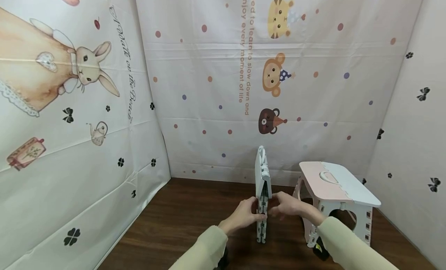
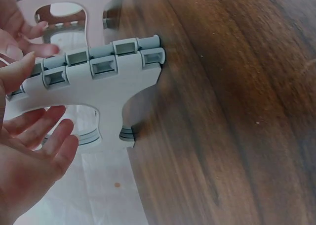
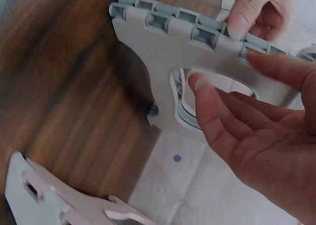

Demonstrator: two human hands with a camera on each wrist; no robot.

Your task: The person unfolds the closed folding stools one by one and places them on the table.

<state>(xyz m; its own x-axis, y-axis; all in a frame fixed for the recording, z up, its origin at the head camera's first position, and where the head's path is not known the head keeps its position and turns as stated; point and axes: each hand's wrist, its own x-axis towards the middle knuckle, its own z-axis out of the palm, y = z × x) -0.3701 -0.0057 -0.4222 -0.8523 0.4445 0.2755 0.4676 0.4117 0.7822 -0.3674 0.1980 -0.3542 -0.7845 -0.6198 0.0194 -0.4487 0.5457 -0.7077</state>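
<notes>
A folded step stool [image 1: 262, 185], pale grey-white with a row of hinge knuckles along its edge, stands upright on the brown wood-grain surface [image 1: 156, 212]. My left hand [image 1: 242, 214] holds it from the left, thumb across the hinged edge [image 2: 103, 64] and the other fingers by the oval cutout in the leg panel. From the opposite side my right hand [image 1: 287, 204] reaches in, fingers loosely bent. In the right wrist view, the right thumb is right at the hinged edge and the right index fingertip overlaps the cutout [image 3: 222, 79].
To the right stands an unfolded step stool [image 1: 338, 181] with a pink and white top, a carry handle [image 1: 328, 177] and cutout legs. Printed cloth [image 1: 209, 92] hangs behind, with more on both sides. The left cloth [image 1: 52, 208] meets the surface along a slanting edge.
</notes>
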